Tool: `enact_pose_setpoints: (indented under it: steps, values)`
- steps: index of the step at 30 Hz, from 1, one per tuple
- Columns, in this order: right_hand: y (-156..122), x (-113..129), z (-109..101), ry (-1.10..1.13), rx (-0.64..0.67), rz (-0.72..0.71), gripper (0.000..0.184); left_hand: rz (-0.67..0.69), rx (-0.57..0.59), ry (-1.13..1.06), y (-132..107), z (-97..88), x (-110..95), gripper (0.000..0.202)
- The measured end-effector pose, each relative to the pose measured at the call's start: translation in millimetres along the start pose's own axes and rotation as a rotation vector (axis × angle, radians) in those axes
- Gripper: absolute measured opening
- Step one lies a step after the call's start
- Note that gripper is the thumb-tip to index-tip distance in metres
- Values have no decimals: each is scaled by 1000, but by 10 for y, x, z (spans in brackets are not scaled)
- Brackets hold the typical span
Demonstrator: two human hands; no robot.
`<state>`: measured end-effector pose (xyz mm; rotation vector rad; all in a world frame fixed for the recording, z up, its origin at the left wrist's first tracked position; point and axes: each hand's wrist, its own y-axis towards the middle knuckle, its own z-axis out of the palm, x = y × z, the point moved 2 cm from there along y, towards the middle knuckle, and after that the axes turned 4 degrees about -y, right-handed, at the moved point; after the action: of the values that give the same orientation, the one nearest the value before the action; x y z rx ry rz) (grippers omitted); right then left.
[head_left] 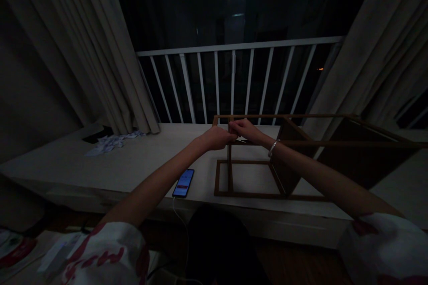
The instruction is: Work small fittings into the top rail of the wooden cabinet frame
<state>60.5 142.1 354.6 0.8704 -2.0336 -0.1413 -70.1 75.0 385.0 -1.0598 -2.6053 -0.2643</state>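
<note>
A brown wooden shelf frame (250,195) lies on its side on the pale window ledge. My left hand (218,137) is closed at the upper left of the frame, close to a crossbar. Meeting it there, my right hand (248,131) has its fingers pinched together, and a silver bracelet (273,148) circles that wrist. The fingertips of both hands come together over the frame. A thin pale sliver shows just below them, too small and dim to name. What the fingers hold is hidden.
A lit phone (183,183) with a white cable (181,219) lies at the ledge's front edge. Crumpled papers (109,143) are on the ledge at left. Behind stand a white railing (217,84) and dark window, flanked by curtains (96,44).
</note>
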Motion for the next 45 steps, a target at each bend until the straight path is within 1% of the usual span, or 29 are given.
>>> enact_pose_setpoints:
  steps: [4, 9, 14, 18, 21, 26, 30, 34, 40, 45]
  values:
    - [-5, 1, -5, -14, -10, -1, 46, -30, 17, -6, -4, 19, 3, 38]
    - [1, 7, -8, -8, -11, -7, 46, -20, 53, 3, -20, 36, -7, 38]
    - [-6, 26, -8, 21, -2, 12, 47, -22, 60, -12, -37, 6, -37, 31]
    - [-14, 39, -14, 36, -14, 5, 47, -8, 35, -20, -28, -36, -60, 41]
    - [-3, 26, -16, 64, 0, 17, 46, -13, 31, -14, 15, -72, -62, 48]
    - [14, 1, -23, 54, -1, 8, 46, 4, 42, -1, 83, -117, -64, 51]
    - [13, 6, -10, 81, 7, 9, 45, -10, 33, 6, 83, -130, -81, 48]
    - [3, 20, -4, 80, 3, 1, 45, -39, 16, 55, 91, -163, -110, 40]
    - [6, -15, -18, 28, -34, 1, 44, 84, -40, 136, 148, -267, -165, 32]
    - [17, -13, -27, -6, -46, -33, 44, 122, -45, 156, 153, -271, -192, 21]
